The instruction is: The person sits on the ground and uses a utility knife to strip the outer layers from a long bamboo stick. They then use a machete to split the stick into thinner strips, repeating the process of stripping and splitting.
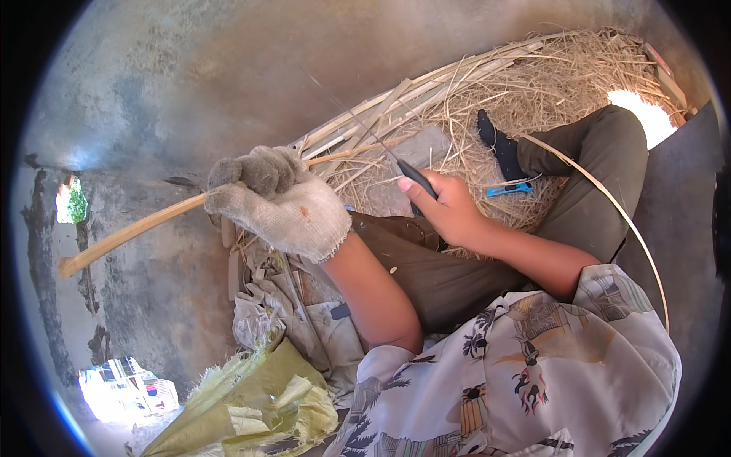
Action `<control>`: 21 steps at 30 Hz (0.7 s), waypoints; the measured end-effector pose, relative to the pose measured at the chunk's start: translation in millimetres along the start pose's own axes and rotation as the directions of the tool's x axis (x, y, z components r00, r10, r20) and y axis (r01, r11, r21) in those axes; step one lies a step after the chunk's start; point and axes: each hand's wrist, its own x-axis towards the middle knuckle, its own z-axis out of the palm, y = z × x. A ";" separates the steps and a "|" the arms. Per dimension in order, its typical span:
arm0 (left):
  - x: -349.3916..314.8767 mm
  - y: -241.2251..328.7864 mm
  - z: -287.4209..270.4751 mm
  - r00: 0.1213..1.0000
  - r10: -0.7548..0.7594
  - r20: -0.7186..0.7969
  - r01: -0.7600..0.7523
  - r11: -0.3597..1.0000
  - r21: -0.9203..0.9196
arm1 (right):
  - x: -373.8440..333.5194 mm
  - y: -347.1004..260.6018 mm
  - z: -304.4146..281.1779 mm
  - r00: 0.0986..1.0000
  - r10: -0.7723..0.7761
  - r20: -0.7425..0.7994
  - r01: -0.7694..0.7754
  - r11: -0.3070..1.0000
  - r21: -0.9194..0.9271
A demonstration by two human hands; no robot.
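Observation:
My left hand (278, 198), in a dirty knitted work glove, is closed round a bamboo strip (133, 232). One thick end of the strip juts out to the left, and a thinner length (354, 154) shows beyond the fist. My bare right hand (449, 209) grips a knife by its black handle (417, 180), thumb along it. The thin blade (358, 122) points up and to the left, near the strip; I cannot tell whether they touch. A long pale strip (609, 199) curves over my bent right leg, its lower end beside my shirt.
Shavings and bamboo slivers (556, 84) heap beyond my legs, with long split strips (434, 87) along the wall. A grey block (422, 148) and a blue tool (509, 188) lie near my socked foot (501, 148). A yellow-green woven sack (259, 396) is at lower left.

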 end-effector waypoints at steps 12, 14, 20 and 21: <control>4.8 17.2 0.3 0.993 0.103 0.053 -0.102 0.994 -0.026 | 4.4 26.4 -8.6 0.991 0.069 0.113 -0.037 0.964 -0.263; -1.4 44.0 14.2 0.981 0.192 0.015 -0.192 0.981 -0.029 | 0.0 44.6 -10.5 0.953 -0.250 0.172 0.296 0.889 -0.348; -11.6 139.6 -8.4 0.946 0.314 0.076 -0.295 0.937 -0.189 | 19.0 121.1 -15.7 0.955 0.290 -0.059 -0.293 0.897 -0.331; -14.6 140.7 -13.5 0.946 0.314 0.085 -0.293 0.935 -0.201 | 14.0 111.8 -15.0 0.953 0.302 -0.019 -0.291 0.901 -0.321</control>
